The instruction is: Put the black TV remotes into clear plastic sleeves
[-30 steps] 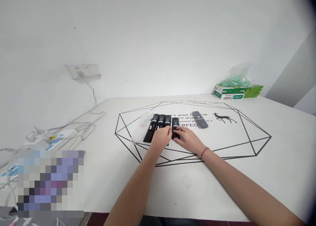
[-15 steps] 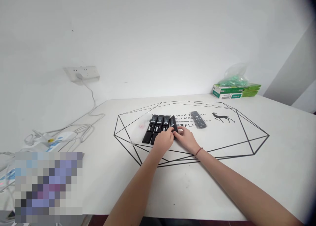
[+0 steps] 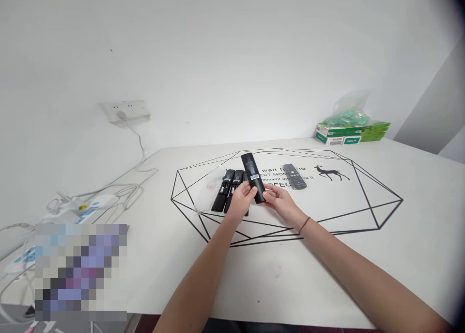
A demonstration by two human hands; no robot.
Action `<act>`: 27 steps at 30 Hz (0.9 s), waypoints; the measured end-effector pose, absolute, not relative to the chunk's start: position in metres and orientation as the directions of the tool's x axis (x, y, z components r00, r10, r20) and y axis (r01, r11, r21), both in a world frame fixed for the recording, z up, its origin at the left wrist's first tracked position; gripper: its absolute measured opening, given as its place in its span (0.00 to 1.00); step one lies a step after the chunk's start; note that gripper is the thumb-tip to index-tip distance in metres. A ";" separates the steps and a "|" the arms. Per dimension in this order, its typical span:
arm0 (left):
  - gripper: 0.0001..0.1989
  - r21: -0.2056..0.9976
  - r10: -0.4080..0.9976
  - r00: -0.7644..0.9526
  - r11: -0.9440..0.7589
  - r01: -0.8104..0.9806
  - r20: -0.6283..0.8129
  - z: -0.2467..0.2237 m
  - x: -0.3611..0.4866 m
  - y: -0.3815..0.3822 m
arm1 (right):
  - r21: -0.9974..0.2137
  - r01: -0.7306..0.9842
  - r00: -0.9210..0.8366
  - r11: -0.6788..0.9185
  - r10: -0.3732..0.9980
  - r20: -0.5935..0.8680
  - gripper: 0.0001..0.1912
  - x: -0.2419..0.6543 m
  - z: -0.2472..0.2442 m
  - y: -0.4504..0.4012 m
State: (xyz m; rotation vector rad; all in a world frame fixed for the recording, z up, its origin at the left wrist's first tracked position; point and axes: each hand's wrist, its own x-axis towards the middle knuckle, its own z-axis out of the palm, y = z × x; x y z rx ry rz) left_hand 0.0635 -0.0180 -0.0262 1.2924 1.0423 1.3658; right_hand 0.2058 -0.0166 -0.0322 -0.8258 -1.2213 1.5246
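A black remote control (image 3: pixel 252 173), back side up with a white label, is held between my two hands. My left hand (image 3: pixel 243 199) grips its lower left edge, thumb on the back. On the lower right edge are the fingers of my right hand (image 3: pixel 279 201). Left of it, several black remotes (image 3: pixel 223 190) lie side by side with battery compartments showing; my left hand partly hides them. A clear plastic bag (image 3: pixel 207 190) lies beside that row. To the right rests another remote (image 3: pixel 294 176), buttons up, in a clear wrapper.
Green and white boxes (image 3: pixel 339 133) with a plastic bag (image 3: pixel 350 112) on top stand at the back right of the white table (image 3: pixel 283 275). Cables and a power strip (image 3: pixel 87 212) are at the left. A wall socket (image 3: pixel 127 110) has a plug in it.
The rightmost remote of the row has been raised and now shows a closed back. Both hands have come up with it, and the view has shifted slightly.
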 end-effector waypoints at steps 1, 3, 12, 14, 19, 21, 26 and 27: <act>0.19 0.979 0.982 0.006 -0.189 -0.080 0.190 -0.026 0.063 -0.018 | -0.965 -0.263 -0.286 -0.015 0.956 0.064 0.22 0.206 -0.031 -0.017; 0.17 0.977 0.979 -0.020 -0.202 -0.067 0.201 -0.027 0.063 -0.017 | -0.971 -0.237 -0.292 0.010 0.953 0.082 0.22 0.208 -0.027 -0.018; 0.14 0.799 0.898 -0.006 -0.388 0.459 0.439 -0.013 0.066 -0.033 | -0.938 0.230 -0.332 0.259 0.927 0.174 0.15 0.201 -0.027 -0.030; 0.13 0.698 0.875 -0.038 -0.358 0.621 0.482 -0.004 0.051 -0.032 | -0.986 0.104 -0.298 0.133 0.950 0.097 0.12 0.200 -0.027 -0.030; 0.17 0.544 0.752 -0.483 0.199 0.815 0.449 -0.002 -0.024 -0.024 | -0.995 -0.075 -0.309 -0.071 0.950 -0.044 0.09 0.203 -0.023 -0.033; 0.17 0.537 0.750 -0.579 0.360 0.763 0.320 -0.010 -0.050 -0.024 | -0.997 -0.057 -0.360 -0.060 0.932 -0.035 0.07 0.203 -0.022 -0.036; 0.13 0.578 0.777 -0.593 0.390 0.717 0.211 -0.027 -0.066 -0.023 | -0.999 0.019 -0.490 -0.043 0.870 -0.047 0.06 0.202 -0.025 -0.041; 0.12 0.605 0.773 -0.595 0.372 0.704 0.218 -0.028 -0.065 -0.021 | -0.999 0.030 -0.505 -0.041 0.861 -0.051 0.06 0.202 -0.026 -0.041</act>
